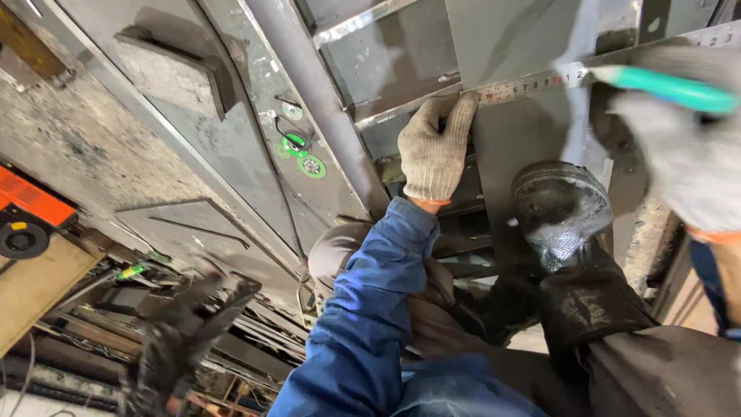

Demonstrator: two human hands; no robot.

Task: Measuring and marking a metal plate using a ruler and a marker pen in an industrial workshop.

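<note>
Tape measure (532, 83): 1, pinned by left hand (434, 150); right hand (687, 147) grips 1 green marker (671, 89).

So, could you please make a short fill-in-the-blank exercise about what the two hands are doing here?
1. The left hand presses the end of a ____ against the grey metal panel.
2. The right hand holds a marker whose colour is ____.
3. Both hands wear knitted work ____.
4. The left arm has a sleeve of ____ colour.

Missing words: tape measure; green; gloves; blue
</note>
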